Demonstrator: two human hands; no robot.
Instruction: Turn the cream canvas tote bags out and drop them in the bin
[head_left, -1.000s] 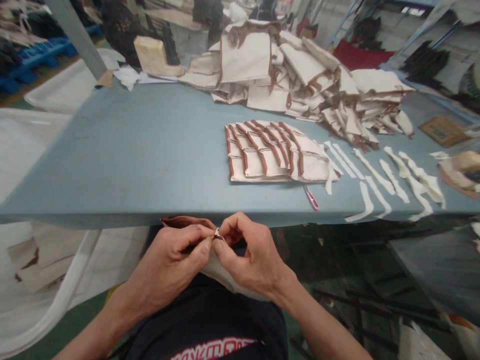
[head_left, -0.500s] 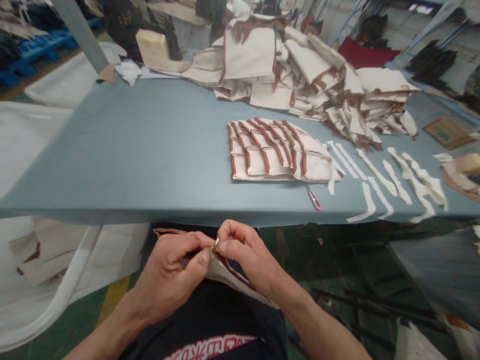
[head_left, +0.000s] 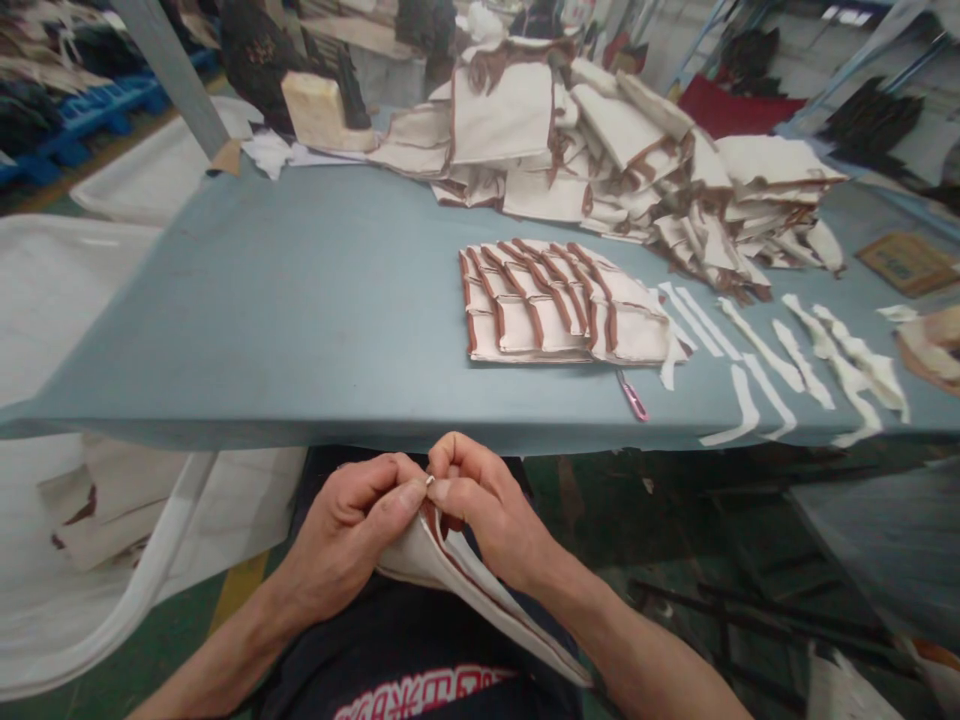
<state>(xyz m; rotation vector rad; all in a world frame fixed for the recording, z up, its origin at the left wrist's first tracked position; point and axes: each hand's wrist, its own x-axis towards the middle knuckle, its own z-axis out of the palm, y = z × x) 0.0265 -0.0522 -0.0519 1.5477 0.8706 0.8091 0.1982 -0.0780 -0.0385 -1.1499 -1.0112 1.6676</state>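
Over my lap, both hands meet at the edge of a cream fabric piece with brown trim [head_left: 457, 575]. My left hand [head_left: 364, 530] pinches its upper end between thumb and fingers. Close against it, my right hand [head_left: 480, 500] is also closed, thumb and forefinger on a tiny white bit at the trim; what exactly that bit is, I cannot tell. The rest of the piece hangs down to the right, under my right forearm. Beyond the hands, a row of overlapping cream pieces with brown edging [head_left: 555, 310] lies on the blue-grey table [head_left: 300, 300].
A large heap of cream pieces [head_left: 502, 115] covers the table's back. White strips [head_left: 761, 345] lie at the right, and a small pink tool [head_left: 634, 397] lies near the front edge. At lower left stands a white bin [head_left: 176, 530] with fabric inside.
The fabric piece has turned: its end left of my left hand no longer shows, and more of it hangs down to the right. Both hands stay pinched together.
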